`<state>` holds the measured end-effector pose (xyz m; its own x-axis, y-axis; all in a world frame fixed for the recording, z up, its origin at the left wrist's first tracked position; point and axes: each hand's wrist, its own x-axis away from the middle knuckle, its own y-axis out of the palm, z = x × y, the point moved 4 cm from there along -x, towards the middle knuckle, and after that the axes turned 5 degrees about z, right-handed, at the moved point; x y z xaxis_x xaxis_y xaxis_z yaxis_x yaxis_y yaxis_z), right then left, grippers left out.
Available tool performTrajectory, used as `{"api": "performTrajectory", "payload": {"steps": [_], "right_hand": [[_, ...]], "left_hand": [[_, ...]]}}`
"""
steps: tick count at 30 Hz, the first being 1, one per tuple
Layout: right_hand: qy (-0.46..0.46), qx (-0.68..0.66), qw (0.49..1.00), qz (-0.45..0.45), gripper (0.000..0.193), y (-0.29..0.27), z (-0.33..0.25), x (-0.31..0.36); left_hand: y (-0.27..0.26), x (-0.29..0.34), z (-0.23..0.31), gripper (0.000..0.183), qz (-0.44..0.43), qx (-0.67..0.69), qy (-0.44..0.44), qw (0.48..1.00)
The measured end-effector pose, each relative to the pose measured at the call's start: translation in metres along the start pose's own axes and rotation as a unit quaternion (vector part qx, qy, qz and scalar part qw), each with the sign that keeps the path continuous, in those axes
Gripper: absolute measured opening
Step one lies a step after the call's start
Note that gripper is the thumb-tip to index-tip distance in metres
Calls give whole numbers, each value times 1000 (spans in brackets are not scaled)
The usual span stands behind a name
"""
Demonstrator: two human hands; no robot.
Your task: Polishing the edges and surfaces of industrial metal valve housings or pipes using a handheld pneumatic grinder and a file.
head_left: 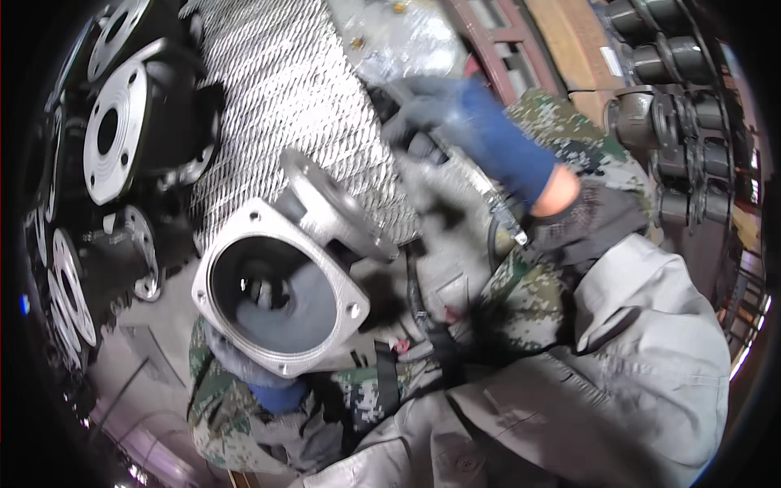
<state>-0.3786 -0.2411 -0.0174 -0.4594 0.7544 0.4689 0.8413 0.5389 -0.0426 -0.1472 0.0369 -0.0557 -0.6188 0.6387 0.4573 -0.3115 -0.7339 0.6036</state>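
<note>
A metal flanged valve body (350, 281) rests tilted over my lap, its wide square-flanged opening facing up toward me and a round flange beyond it. The inside of the bore is dark and smooth. My left hand (260, 378), in a grey and blue glove, grips the casting from below at its near side; most of its fingers are hidden behind the flange. Up and to the right, my right hand (431, 114) is gloved and smeared by motion. Its fingers curl around something dark that I cannot make out. A slim silver and dark rod-like piece (496, 207) hangs below that wrist.
Flanged black castings (118, 134) are stacked along the left. A ridged silvery metal sheet (281, 89) lies ahead of the valve body. More dark castings (651, 122) stand at the far right, beside a reddish-brown metal frame (508, 49). A dark hose (415, 293) runs near my lap.
</note>
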Motion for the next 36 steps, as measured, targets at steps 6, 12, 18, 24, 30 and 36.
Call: {"api": "performTrajectory", "payload": {"steps": [6,12,18,24,30,36], "right_hand": [[-256,198,945,-50,46,9,-2,100],[-146,129,956,-219,49,50,-37,125],[50,123,872,-471,46,102,-32,104],[-189,381,705,-567,42,161,-34,72],[-220,436,636,-598,38,184,-27,57],[-226,434,628,-605,34,192,-29,55]], "left_hand": [[3,1,23,62,-54,-184,61,980],[5,-18,25,56,-29,-191,-4,981],[6,-10,20,46,-17,-162,29,986],[10,-9,21,50,0,-335,135,933],[5,-8,11,60,74,-195,-14,978],[2,-15,13,56,-8,-435,195,879]]}}
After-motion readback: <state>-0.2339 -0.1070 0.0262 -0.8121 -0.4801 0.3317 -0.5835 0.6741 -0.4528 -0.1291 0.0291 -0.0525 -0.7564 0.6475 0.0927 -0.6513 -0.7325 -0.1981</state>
